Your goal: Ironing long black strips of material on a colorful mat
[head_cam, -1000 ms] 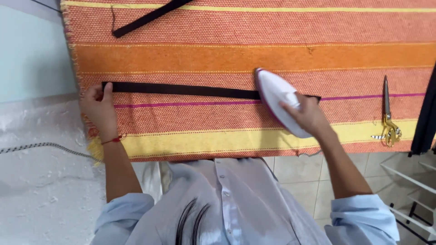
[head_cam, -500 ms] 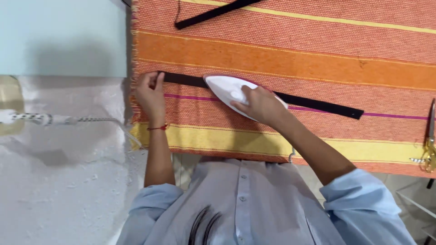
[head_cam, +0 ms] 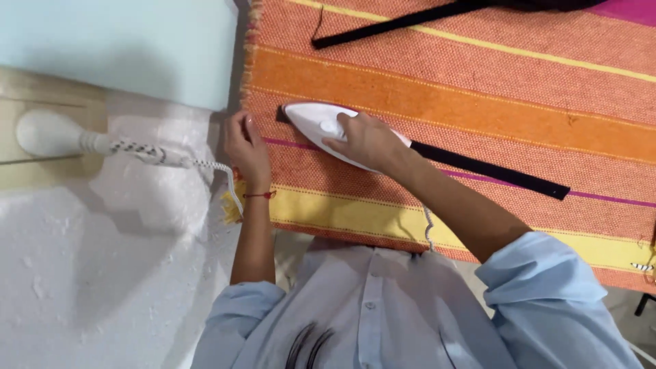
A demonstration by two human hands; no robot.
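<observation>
**Iron at the end of a black strip, both hands on the striped cloth**

The right hand point(head_cam: 369, 140) is closed over the handle of a white iron point(head_cam: 321, 126); its grip is wrapped around that handle, fingers curled over the top. The iron lies flat on a black fabric strip point(head_cam: 492, 169), its pointed nose aimed away from the wrist toward the strip's near end, which shows as a small dark corner just past the nose. From under the heel of the hand the strip runs out long and straight, slanting across the cloth behind the forearm.

The left hand point(head_cam: 244, 147) lies just beside the iron's nose, at the cloth's fringed edge. Its fingers press down flat on the cloth; the grip closes on nothing, though whether the fingertips touch the strip's end I cannot tell. A thin red thread circles that wrist.

Under both hands lies a woven striped cloth point(head_cam: 478, 102) in orange, yellow and magenta bands, covering the tabletop. Beyond the right hand, well apart, a second black strip point(head_cam: 396, 24) lies slanted on the cloth. Outward from the left hand, a braided cord point(head_cam: 171, 157) runs to a white plug point(head_cam: 51, 133) over a white surface.
</observation>
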